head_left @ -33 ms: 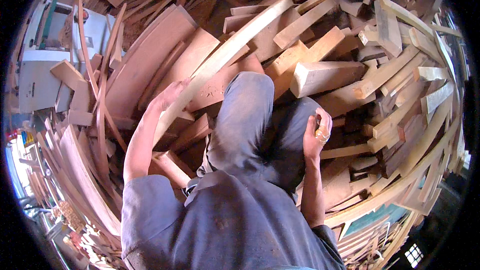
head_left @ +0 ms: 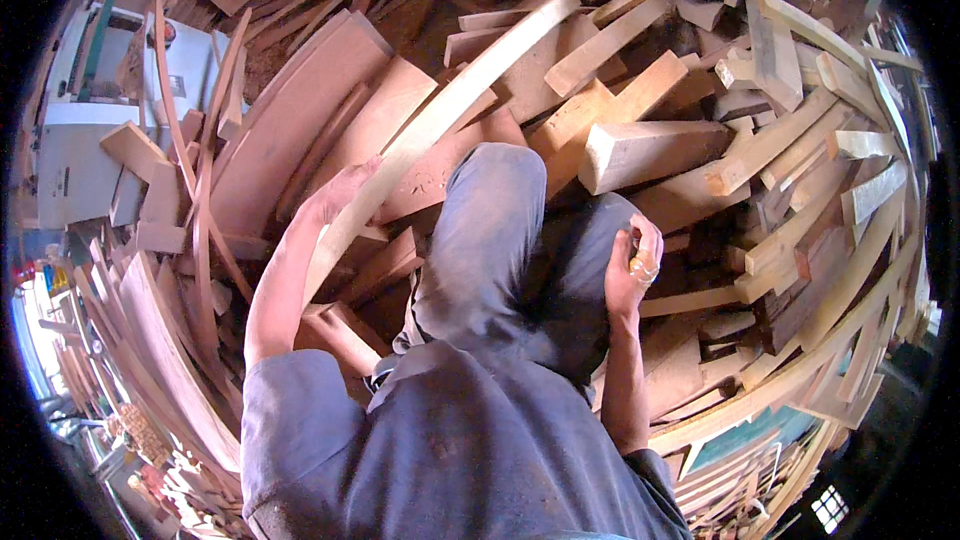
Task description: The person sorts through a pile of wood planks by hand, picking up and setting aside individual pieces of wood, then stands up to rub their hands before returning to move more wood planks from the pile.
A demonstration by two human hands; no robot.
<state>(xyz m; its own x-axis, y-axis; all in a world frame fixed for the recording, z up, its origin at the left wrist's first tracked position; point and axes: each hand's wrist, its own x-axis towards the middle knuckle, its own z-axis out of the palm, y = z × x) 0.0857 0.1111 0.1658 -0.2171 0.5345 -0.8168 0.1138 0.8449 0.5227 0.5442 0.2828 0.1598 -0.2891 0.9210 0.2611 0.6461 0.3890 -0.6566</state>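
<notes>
My left hand [head_left: 342, 190] grips a long pale wooden board [head_left: 440, 125] by its left edge. Its fingers go partly out of sight behind the board. The board slants from beside my left forearm up to the right, over the wood pile. At my right knee [head_left: 590, 240], my right hand [head_left: 638, 260] rests with its fingers loosely curled and a gap between thumb and fingers. I see a ring on that hand and nothing held in it.
Wide reddish planks [head_left: 300, 120] lean left of the board. Thick offcuts, among them a squared block [head_left: 655, 155], lie jumbled ahead and to the right. Thin curved strips [head_left: 205, 170] stand at the left, near a white machine [head_left: 85, 155]. Long strips [head_left: 800, 370] curve along the right.
</notes>
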